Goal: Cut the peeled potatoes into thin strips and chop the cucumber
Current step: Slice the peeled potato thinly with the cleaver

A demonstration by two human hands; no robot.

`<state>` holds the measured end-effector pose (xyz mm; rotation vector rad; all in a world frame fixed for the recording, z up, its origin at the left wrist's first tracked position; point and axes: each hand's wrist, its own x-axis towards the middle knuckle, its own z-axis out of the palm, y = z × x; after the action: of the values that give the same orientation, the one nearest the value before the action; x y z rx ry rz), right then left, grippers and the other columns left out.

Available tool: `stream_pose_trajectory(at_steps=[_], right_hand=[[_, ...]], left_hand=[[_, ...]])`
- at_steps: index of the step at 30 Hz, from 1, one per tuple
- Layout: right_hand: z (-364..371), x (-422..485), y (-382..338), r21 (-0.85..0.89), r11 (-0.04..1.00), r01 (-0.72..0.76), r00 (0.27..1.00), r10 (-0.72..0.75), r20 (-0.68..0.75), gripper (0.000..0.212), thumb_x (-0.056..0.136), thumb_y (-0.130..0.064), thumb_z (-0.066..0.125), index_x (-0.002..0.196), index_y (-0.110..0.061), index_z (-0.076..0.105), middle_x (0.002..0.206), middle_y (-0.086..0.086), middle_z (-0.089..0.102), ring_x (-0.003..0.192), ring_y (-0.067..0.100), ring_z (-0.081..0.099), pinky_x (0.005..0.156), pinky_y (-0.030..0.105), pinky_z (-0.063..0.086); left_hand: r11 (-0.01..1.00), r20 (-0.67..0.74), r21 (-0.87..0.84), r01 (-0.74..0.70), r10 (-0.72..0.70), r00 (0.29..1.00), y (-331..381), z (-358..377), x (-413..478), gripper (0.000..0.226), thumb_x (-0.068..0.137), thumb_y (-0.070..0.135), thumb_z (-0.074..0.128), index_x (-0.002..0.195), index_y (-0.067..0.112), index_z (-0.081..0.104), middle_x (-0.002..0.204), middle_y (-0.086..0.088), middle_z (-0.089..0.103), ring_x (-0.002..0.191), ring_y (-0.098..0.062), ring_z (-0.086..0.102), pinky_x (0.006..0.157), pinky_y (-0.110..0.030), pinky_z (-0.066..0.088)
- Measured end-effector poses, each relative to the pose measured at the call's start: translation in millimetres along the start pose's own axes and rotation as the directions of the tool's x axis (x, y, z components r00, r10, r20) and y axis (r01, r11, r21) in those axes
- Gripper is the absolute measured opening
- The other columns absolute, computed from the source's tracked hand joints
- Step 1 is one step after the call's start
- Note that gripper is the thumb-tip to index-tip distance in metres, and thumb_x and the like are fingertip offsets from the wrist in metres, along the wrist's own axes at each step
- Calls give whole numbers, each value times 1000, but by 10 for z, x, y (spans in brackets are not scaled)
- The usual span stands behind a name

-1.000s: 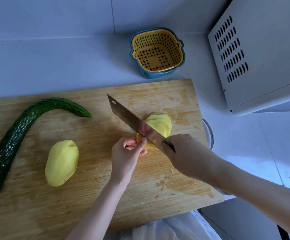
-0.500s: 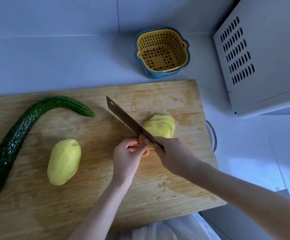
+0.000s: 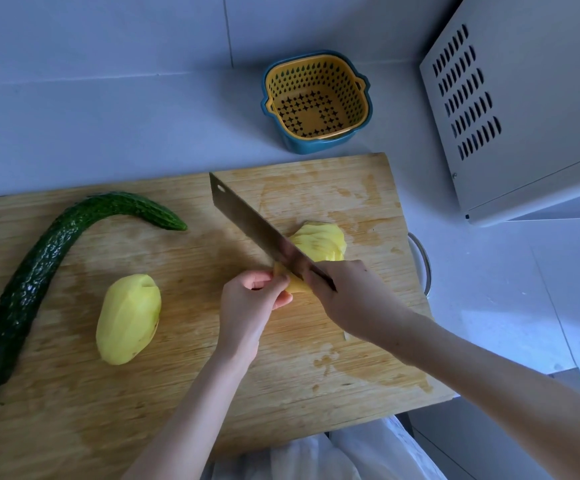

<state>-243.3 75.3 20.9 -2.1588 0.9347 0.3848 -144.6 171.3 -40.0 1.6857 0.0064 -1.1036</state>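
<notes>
Steadily, on the pale wooden cutting board (image 3: 316, 393): left hand (image 3: 250, 299) nearest, fingers curled and pinching the near end of the partly sliced yellow peeled potato (image 3: 319, 244); right hand (image 3: 347, 292) just beside it, wrapped tight round the handle of the broad steel cleaver (image 3: 247, 220), handle itself hidden. Tuck the left fingertips back behind the knuckles, rest the flat of the blade against them, and step that hand away by one thin slice per stroke. Lower the edge straight down, no twisting. Probably slippery, that small stub, so press it flat. Left of the hands, waiting whole: second peeled yellow potato (image 3: 127, 320) and, further left, long curved dark green cucumber (image 3: 39, 271). Beyond the board, yellow perforated basket in a blue bowl (image 3: 316, 98), well apart.
</notes>
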Motion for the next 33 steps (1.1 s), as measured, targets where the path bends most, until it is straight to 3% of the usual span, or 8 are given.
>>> stream_pose_trajectory(at_steps=[3,6,9,16,25,33], right_hand=[[-158,-181,-29,33,999,-14,998,16,-59,40,98,-32,37,59,-25,39,51,-5,42,46,12,37,46,23,28],[-269,-337,-53,57,997,-55,998,56,-27,40,97,-34,36,61,-20,41,51,-4,42,47,15,39,48,26,31],[-280,-416,-82,30,997,-73,997,73,10,42,97,-38,33,63,-15,43,54,-3,40,46,13,34,46,22,27],[-255,-422,-92,-50,993,-103,994,104,31,43,99,-37,33,59,-21,35,55,-5,40,46,10,34,45,20,25],[-237,-378,-105,-111,989,-101,993,107,46,41,99,-34,32,60,-23,34,57,-6,41,48,10,36,46,22,26],[-247,-319,-106,-115,989,-94,993,102,67,40,99,-33,33,62,-20,37,58,-4,41,48,10,35,47,21,26]], left_hand=[[999,-3,21,-39,39,999,-34,-8,-10,8,83,14,71,81,7,71,70,-3,72,70,-20,72,78,-34,57],[998,-20,23,-59,60,998,-65,-5,-22,13,82,16,72,86,4,71,70,-2,72,69,-18,72,72,-27,59],[997,-19,22,-74,74,997,-71,-6,-33,7,82,17,72,82,10,70,73,-3,72,69,-18,72,73,-29,59],[996,-13,49,-68,69,998,-74,-8,-21,5,83,15,71,85,11,69,78,-6,72,70,-18,72,76,-32,58],[994,-13,63,-86,87,996,-60,-4,-25,6,83,14,71,79,16,67,75,-5,72,68,-17,72,67,-18,56],[995,-20,46,-88,89,996,-77,-12,-16,2,83,13,70,82,13,69,76,-5,72,68,-18,72,72,-25,57]])
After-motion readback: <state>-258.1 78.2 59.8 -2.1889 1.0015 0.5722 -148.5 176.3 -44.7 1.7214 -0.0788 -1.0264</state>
